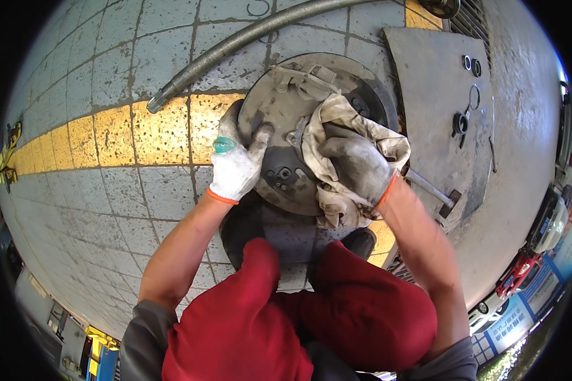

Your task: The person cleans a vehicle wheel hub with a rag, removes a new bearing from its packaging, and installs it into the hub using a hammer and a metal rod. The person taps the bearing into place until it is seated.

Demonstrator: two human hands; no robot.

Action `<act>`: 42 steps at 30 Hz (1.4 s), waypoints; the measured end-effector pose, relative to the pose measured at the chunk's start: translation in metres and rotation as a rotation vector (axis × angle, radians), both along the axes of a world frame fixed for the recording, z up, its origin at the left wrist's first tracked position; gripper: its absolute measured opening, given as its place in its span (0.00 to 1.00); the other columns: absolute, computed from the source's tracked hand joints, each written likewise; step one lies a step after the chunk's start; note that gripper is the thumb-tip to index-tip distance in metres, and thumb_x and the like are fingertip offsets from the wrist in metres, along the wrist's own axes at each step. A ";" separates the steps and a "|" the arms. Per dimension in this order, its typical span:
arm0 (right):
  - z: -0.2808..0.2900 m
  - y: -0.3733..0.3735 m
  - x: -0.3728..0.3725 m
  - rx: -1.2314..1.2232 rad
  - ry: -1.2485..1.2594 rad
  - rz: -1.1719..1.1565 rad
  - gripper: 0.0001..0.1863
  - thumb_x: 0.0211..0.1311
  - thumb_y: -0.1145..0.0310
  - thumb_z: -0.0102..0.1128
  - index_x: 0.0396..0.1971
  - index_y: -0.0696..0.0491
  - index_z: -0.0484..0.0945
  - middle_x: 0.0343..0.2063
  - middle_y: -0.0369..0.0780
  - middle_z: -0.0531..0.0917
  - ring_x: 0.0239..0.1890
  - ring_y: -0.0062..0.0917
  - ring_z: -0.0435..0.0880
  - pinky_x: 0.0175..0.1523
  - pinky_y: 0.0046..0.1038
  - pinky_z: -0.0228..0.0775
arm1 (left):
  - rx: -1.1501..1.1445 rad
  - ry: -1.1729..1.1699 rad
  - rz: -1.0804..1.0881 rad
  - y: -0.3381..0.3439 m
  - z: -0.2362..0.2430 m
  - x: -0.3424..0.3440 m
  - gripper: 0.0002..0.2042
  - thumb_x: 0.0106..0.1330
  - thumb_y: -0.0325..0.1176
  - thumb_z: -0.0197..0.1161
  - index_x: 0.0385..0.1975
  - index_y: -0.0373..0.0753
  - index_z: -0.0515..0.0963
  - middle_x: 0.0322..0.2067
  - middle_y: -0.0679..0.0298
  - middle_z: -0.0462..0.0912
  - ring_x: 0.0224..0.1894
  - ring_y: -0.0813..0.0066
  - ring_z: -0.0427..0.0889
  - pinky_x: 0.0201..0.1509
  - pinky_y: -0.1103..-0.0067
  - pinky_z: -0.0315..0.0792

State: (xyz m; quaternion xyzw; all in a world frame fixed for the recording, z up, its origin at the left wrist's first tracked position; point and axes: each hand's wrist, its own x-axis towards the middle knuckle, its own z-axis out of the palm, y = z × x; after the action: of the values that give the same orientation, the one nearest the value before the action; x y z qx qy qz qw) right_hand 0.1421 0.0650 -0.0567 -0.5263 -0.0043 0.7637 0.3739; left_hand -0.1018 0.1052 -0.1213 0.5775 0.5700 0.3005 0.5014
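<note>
A round, dirty metal brake backing plate (270,108) with a bracket-like fitting near its far edge stands tilted in front of my knees. My left hand (238,155), in a soiled white glove with a teal patch, grips its left rim; the thumb lies on the face and the other fingers are partly hidden behind. My right hand (356,164), gloved and blackened, is closed on a stained beige rag (340,113) and presses it against the plate's right side. The rag's folds cover part of the plate and hang past its lower edge.
A long metal shaft (235,46) with a splined end lies on the tiles beyond the plate. To the right, a hammer (450,203) and several rings (461,123) rest on a grey sheet (422,76). Parked cars (546,222) show at the far right.
</note>
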 end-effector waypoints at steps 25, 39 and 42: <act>-0.008 0.027 0.016 -0.100 -0.029 0.083 0.11 0.66 0.86 0.55 0.43 0.60 0.84 0.35 0.40 0.87 0.35 0.26 0.89 0.41 0.29 0.84 | 0.305 0.170 -0.318 0.072 0.004 0.020 0.33 0.78 0.49 0.69 0.74 0.34 0.70 0.66 0.41 0.80 0.69 0.44 0.81 0.75 0.60 0.74; 0.018 0.033 0.038 0.419 -0.962 1.492 0.11 0.69 0.64 0.59 0.39 0.56 0.84 0.39 0.55 0.88 0.47 0.56 0.86 0.52 0.52 0.78 | 0.416 0.328 -0.990 0.170 0.021 0.129 0.31 0.76 0.50 0.68 0.74 0.41 0.75 0.67 0.51 0.82 0.68 0.47 0.81 0.72 0.61 0.75; 0.020 0.033 0.020 0.361 -1.078 1.408 0.14 0.71 0.63 0.54 0.42 0.54 0.87 0.41 0.57 0.89 0.49 0.56 0.88 0.55 0.50 0.80 | 0.466 0.313 -0.979 0.172 0.024 0.128 0.30 0.76 0.50 0.68 0.73 0.43 0.76 0.67 0.50 0.82 0.68 0.48 0.81 0.72 0.61 0.76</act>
State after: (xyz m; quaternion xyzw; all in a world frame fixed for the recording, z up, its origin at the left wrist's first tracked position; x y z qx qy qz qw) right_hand 0.1625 0.0984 -0.0362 -0.6214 -0.6196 0.4535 -0.1558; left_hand 0.0263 0.2773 -0.0976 0.9077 0.2215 0.0616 0.3509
